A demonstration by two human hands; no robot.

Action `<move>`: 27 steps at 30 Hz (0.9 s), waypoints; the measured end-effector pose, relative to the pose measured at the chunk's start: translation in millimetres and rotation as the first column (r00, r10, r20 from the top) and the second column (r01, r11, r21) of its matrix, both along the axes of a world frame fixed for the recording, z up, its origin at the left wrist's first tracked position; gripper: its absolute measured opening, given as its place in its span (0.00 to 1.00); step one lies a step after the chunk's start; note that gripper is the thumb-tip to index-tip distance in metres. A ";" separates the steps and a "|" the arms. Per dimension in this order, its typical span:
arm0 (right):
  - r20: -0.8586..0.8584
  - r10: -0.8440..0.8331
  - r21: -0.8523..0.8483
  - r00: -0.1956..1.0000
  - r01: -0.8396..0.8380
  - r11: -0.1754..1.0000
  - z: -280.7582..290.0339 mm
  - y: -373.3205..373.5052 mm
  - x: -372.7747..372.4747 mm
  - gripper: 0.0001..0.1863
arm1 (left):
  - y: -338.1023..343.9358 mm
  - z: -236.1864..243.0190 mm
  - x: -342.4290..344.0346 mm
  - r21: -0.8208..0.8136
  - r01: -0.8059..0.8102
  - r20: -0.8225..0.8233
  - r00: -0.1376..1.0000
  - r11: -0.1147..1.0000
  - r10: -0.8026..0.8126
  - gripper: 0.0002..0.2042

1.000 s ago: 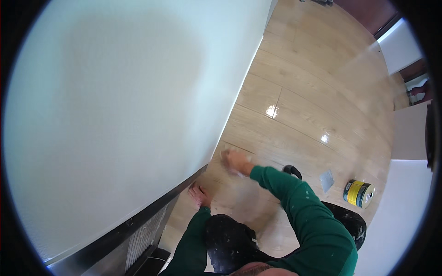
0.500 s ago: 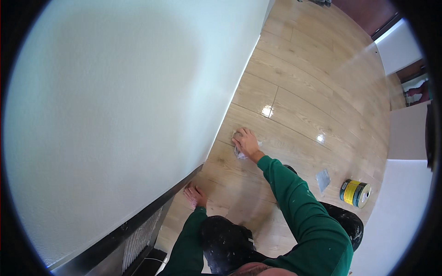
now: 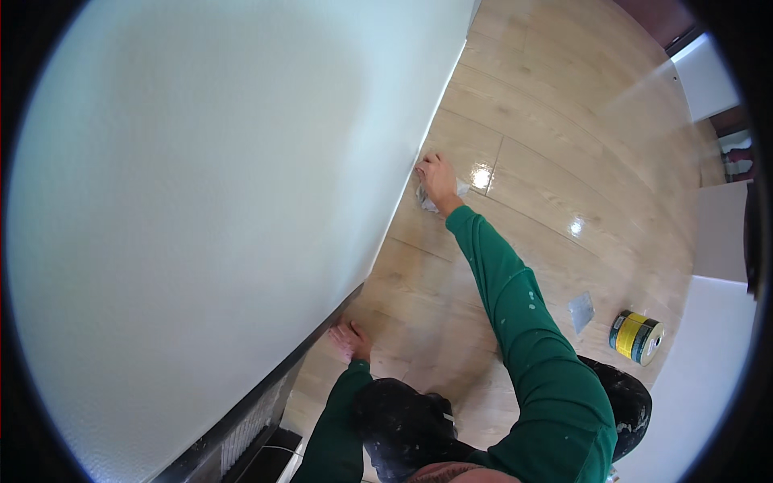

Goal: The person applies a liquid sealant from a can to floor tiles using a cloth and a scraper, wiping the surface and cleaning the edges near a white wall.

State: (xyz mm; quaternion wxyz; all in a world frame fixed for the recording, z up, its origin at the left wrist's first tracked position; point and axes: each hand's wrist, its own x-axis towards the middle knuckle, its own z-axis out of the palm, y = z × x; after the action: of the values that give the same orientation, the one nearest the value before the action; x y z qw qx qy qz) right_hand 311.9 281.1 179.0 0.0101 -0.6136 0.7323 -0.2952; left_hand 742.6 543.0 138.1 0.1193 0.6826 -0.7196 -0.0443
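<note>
My right hand (image 3: 437,179) is stretched far ahead, closed on a crumpled whitish wipe or rag (image 3: 429,200) pressed to the floor. Its fingertips lie at the foot of the white wall (image 3: 241,177), along the seam with the wood-look floor (image 3: 555,105). Part of the wipe sticks out under the palm; the rest is hidden. Nearer to me, my left hand (image 3: 351,341) rests on the floor beside the corner of the dark wall trim (image 3: 310,342), its fingers spread and holding nothing.
To the right, a spool with a yellow and dark label (image 3: 636,336) lies on its side. Between it and my right arm is a flat, clear plastic packet (image 3: 581,312). A dark open-fronted unit (image 3: 233,439) sits at lower left. My paint-spotted knees (image 3: 403,427) are on the floor.
My right hand has slid forward along the foot of the wall with the wipe, the arm reaching out straighter. My left hand stays on the floor. The view has shifted slightly.
</note>
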 end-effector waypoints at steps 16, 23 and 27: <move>-0.124 0.102 0.092 0.987 -0.091 0.992 -4.8 10.8 6.8 0.07 | -0.8 15.3 -10.2 0.015 -0.031 -0.117 0.993 0.999 0.032 0.17; -0.047 0.168 0.126 0.985 -0.161 0.979 1.1 19.7 28.1 0.07 | -1.6 3.5 1.2 -0.030 0.000 -0.085 0.996 1.000 -0.003 0.19; -0.083 0.279 0.101 0.957 -0.270 0.957 -0.2 50.3 58.3 0.07 | -2.9 11.5 -2.6 -0.006 -0.013 -0.117 0.993 1.000 0.012 0.16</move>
State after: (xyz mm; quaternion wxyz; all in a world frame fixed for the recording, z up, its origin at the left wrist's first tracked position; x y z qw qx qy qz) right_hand 370.3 331.4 178.8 0.0429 -0.7219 0.6519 -0.2283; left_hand 740.0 540.0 149.7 0.1638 0.6828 -0.7074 -0.0810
